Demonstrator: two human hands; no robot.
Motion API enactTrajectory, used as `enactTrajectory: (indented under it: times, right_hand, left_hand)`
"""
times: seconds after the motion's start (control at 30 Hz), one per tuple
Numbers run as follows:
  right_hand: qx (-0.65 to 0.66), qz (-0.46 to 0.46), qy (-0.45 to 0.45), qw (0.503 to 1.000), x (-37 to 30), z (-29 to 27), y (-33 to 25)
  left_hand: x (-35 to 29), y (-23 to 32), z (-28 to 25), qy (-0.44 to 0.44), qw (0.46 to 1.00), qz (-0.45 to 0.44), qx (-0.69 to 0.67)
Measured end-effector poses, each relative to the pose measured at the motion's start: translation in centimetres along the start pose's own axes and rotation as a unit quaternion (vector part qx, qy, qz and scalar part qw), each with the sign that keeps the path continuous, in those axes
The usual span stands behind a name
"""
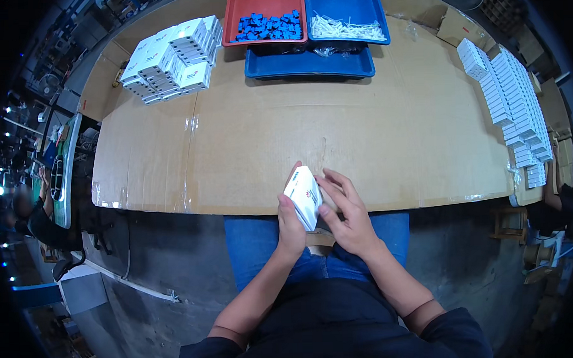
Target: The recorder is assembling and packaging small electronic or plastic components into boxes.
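A small white cardboard box (305,195) with printing on its face is tilted in front of me, above the near edge of the table. My left hand (292,224) is closed round its left side, thumb along the face. At the box's right side is my right hand (349,216), its fingers stretched and apart and its thumb close to the box's edge. Whether the right fingertips press on the box is hard to make out. The far side of the box is hidden.
Stacked white boxes (162,62) stand at the far left, and more stacked boxes (511,102) line the right edge. At the back are a red tray (231,17) of blue parts, a blue tray (382,21) of white pieces and a lower blue tray (308,68). Cardboard (266,129) covers the table.
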State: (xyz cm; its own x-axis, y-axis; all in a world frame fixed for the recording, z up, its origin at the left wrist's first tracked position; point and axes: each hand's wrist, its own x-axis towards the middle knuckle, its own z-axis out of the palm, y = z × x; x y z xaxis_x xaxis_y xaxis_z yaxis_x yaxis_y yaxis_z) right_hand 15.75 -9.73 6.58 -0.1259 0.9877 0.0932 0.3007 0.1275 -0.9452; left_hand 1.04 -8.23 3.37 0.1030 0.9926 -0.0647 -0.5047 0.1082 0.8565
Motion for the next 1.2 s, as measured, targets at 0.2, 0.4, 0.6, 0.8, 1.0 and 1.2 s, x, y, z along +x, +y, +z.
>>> enactTrajectory:
  times: [0.2,0.4,0.6,0.8,1.0,1.2]
  right_hand:
    - [-0.170,-0.215,-0.059,0.960,0.7,-1.7,0.0]
    - [-0.128,-0.266,-0.021,0.955,1.1,-1.6,1.0]
    - [-0.071,-0.294,0.013,0.953,0.8,-0.9,2.1]
    - [-0.045,-0.256,-0.027,0.965,0.9,-0.9,2.6]
    - [-0.014,-0.099,0.053,0.994,0.2,0.0,1.3]
    - [0.373,0.194,-0.013,0.907,-0.7,1.3,-1.8]
  left_hand:
    - [0.3,4.3,1.9,0.003,0.938,-0.319,-0.135]
    - [-0.4,3.8,2.6,-0.007,0.938,-0.325,-0.123]
    - [-0.8,3.2,2.2,-0.009,0.945,-0.305,-0.119]
    - [-0.8,1.7,1.4,0.006,0.949,-0.281,-0.145]
    - [-0.9,0.9,1.4,0.034,0.994,-0.089,0.045]
    - [-0.2,0.8,0.3,-0.017,0.948,0.152,0.278]
